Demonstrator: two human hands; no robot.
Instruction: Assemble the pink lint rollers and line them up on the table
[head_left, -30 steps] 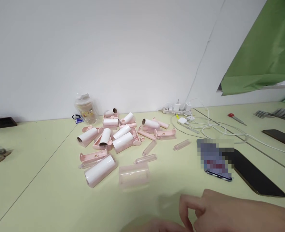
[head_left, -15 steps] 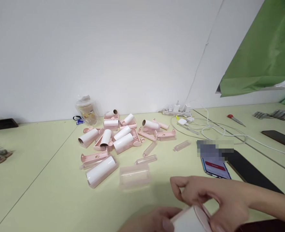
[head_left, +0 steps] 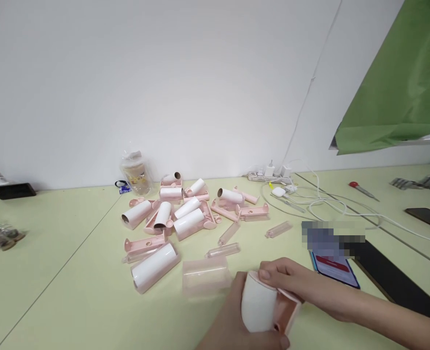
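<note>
Low in the view I hold a pink-framed lint roller [head_left: 259,304] with a white roll in both hands. My left hand [head_left: 229,318] wraps round the white roll from the left, its thumb along the lower side. At the upper right, my right hand [head_left: 295,279] is closed on the pink end of the frame, its thumb on the rim. Part of the pink holder's hollow inside shows between my hands. Just left of my hands lies a clear pinkish cover [head_left: 204,276]. Beyond it are a white paper roll [head_left: 154,266] and a clear handle piece [head_left: 222,250].
Several white rolls and pink holders [head_left: 189,223] lie heaped at the middle back. A bagged cup [head_left: 136,175] stands by the wall. To the right are a phone [head_left: 335,270], a dark slab [head_left: 389,277], white cables [head_left: 324,199], a power strip [head_left: 260,176] and a red-handled screwdriver [head_left: 362,190].
The lint roller has come up and farther into view, turned so its hollow pink side shows. My right hand has moved from its far end to a grip on its upper rim.
</note>
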